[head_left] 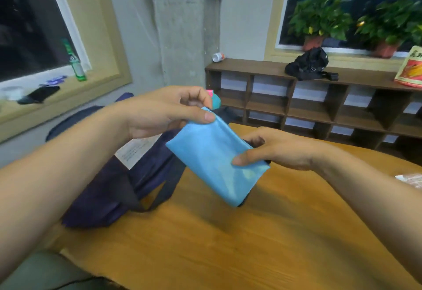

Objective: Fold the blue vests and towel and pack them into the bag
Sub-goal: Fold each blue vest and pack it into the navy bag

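Observation:
A folded light blue cloth bundle [214,159] hangs in the air above the wooden table [228,244]. My left hand [169,113] pinches its far upper corner between thumb and fingers. My right hand [271,150] grips its right edge, thumb on top and fingers underneath. A dark purple bag [114,189] lies on the table's left side, just left of and under the bundle, with a white label showing and dark straps trailing toward me. A small teal and pink piece [214,101] shows behind my left fingers.
A low brown shelf unit [319,102] stands behind the table with a black bag [310,65] and a red-and-yellow packet [411,70] on top. Two potted plants sit on the sill. A green bottle [76,65] and a phone [38,95] lie on the left windowsill. White wrapping [411,180] is at the table's right.

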The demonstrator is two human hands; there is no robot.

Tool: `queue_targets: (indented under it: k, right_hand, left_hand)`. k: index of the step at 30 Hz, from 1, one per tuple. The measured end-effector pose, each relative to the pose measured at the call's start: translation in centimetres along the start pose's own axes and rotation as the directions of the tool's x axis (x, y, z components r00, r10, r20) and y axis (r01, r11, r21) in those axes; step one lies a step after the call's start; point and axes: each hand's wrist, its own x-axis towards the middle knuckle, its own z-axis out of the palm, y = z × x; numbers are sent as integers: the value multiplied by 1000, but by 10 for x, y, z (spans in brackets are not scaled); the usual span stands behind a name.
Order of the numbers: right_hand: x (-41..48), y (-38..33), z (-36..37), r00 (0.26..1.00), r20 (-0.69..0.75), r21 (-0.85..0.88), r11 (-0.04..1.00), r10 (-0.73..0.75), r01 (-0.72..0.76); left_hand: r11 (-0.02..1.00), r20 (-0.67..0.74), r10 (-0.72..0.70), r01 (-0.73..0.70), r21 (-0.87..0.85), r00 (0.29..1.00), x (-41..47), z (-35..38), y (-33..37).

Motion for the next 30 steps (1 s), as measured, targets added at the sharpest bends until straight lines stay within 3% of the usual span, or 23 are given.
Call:
queue_targets:
  k: [9, 14, 22, 27, 30]
  right_hand:
    - [81, -84, 8, 963, -196, -299, 947, -184, 120]
    - [154, -119, 28, 927, -292, -319, 938, -234, 136]
    - [255, -153, 83, 923, -259, -610, 789, -286, 73]
    - [286, -133, 95, 976, -165, -799, 600, -142, -48]
    - [294, -123, 95, 997, -79, -854, 514, 23, -79]
  left_hand:
    - [999, -274, 21, -30, -29, 961, -53, -109, -10]
    - [999, -489, -12, 28, 26, 872, -70, -170, -33]
    - [966, -683, -51, 210, 152, 729, -83, -241, -78]
    - [878, -622, -65, 341, 337, 781, -81, -236, -98]
    - [676, -532, -31, 410, 613, 846, -72, -222, -99]
